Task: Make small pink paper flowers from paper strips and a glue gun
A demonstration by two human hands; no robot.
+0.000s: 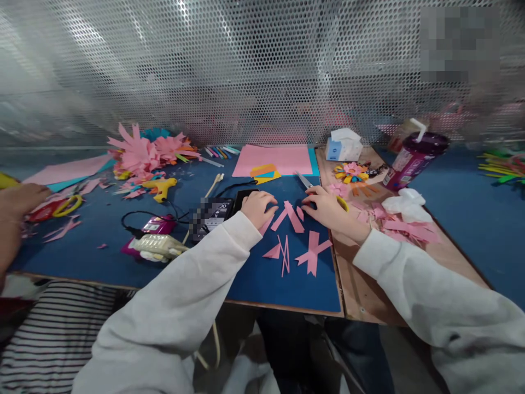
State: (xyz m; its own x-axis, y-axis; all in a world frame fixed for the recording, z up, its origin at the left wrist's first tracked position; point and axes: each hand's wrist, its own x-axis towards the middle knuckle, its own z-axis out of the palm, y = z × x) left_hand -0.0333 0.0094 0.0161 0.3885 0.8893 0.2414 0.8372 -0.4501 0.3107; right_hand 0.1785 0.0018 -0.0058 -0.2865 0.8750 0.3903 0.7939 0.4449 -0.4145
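Observation:
Pink paper strips lie between and in front of my hands on the blue table. My left hand [259, 209] rests with curved fingers apart, a pink strip [266, 225] partly hidden beneath its edge. Opposite it, my right hand [326, 209] has its thumb and fingers apart, close to a small pink piece [300, 213]. Behind that hand are scissors [303, 180] with yellow handles, mostly covered by it. Between the hands is a folded pink strip [289, 216]. Nearer me are crossed strips [314, 253] and thin slivers [284, 257].
Pink sheets [273, 160] lie at the back. On the left are paper flowers [141, 153], a yellow glue gun [162, 189], a phone [213, 216], a power strip [159, 247] and another person's hand [20, 202]. A purple cup [414, 161] and tissue box [343, 146] stand right.

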